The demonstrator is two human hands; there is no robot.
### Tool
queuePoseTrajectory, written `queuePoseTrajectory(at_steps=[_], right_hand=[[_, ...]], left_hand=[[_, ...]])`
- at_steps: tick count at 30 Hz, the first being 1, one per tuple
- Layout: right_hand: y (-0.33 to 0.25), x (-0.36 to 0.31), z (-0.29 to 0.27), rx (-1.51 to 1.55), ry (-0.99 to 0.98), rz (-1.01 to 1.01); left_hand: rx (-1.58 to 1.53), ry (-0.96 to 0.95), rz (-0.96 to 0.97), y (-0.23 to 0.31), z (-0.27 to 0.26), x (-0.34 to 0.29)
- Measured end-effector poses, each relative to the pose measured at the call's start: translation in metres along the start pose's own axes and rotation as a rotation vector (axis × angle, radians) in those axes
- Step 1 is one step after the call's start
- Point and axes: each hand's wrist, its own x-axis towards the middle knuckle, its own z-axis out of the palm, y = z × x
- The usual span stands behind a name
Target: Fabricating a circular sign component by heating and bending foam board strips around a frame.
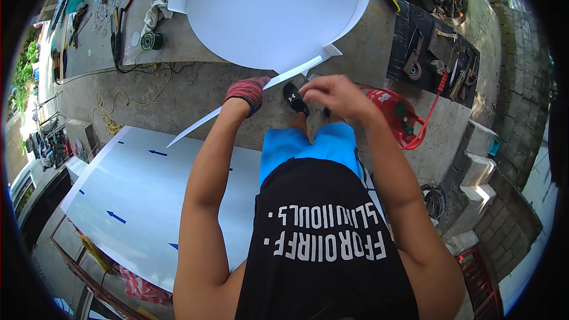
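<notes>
My left hand [246, 91], in a red and grey knit glove, grips a long thin white strip [237, 108] that runs from lower left up to the right, toward the edge of a large round white panel [267, 12] on the workbench. My bare right hand [335, 96] is closed near the strip's upper end, just below the panel's rim; what it pinches is too small to tell. My black shoe [294, 98] shows on the concrete floor between the two hands.
A white sheet with blue arrows [136, 201] lies at lower left. A red power tool with a hose [400, 115] sits on the floor to the right. Hand tools lie on a black mat [430, 53]. Cords, a wire spool [152, 40] and clutter fill the bench's left side.
</notes>
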Motion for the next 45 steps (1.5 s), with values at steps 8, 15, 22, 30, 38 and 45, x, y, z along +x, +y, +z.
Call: queuePoseTrajectory(at_steps=[8,15,22,30,38,45], right_hand=[[0.042,0.07,-0.146,-1.472,0.579,-0.483],[0.061,0.07,-0.127,-1.404,0.345,-0.245],[0.071,0.055,-0.107,-1.398,0.424,-0.248],[0.072,0.058,-0.1,-1.382,0.492,-0.214],[0.073,0.069,-0.097,-1.35,0.537,-0.2],[0.066,0.076,-0.096,-1.354,0.522,-0.188]], left_hand=[[0.163,-0.039,-0.064,-0.028,-0.012,0.021],[0.194,-0.033,-0.047,-0.049,-0.003,0.047],[0.083,-0.07,-0.129,-0.052,-0.016,0.053],[0.282,-0.088,-0.046,-0.062,-0.033,0.063],[0.35,-0.059,0.062,-0.023,-0.071,0.051],[0.254,0.01,0.024,-0.041,-0.071,0.092]])
